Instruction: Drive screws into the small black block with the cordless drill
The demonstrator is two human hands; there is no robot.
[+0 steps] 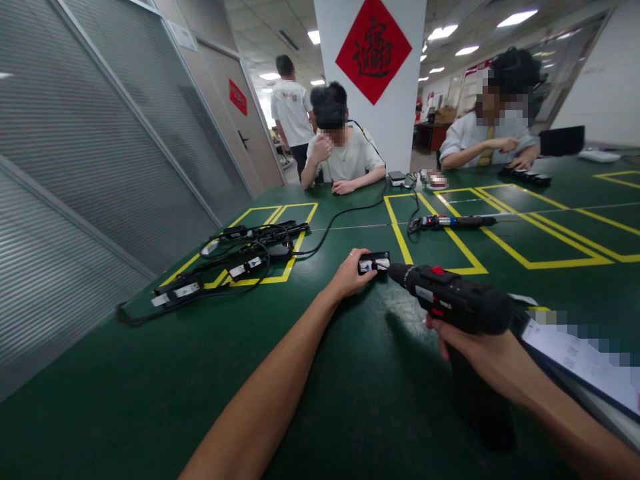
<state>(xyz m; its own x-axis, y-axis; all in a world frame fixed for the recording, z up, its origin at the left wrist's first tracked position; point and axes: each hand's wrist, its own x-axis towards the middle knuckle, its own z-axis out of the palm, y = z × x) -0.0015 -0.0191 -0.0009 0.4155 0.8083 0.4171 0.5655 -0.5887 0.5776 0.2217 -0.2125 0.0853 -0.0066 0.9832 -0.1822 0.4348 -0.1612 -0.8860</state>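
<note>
My left hand [351, 273] grips the left end of a small black box-shaped part with a white label [374, 264], holding it against the green table. In my right hand [465, 343] is a black cordless drill [453, 297] with red accents, my fingers wrapped round its handle. The drill points left, its chuck close to the right side of the black part. A thin bit reaches toward the part's face; whether it touches is too small to tell.
Black cabled devices [250, 257] lie in yellow-taped boxes at left. A pen-like electric tool [455, 222] rests beyond the drill. Right of me is a tablet-like screen [585, 360]. Two co-workers [345, 157] sit across the table [200, 393]; another person stands behind.
</note>
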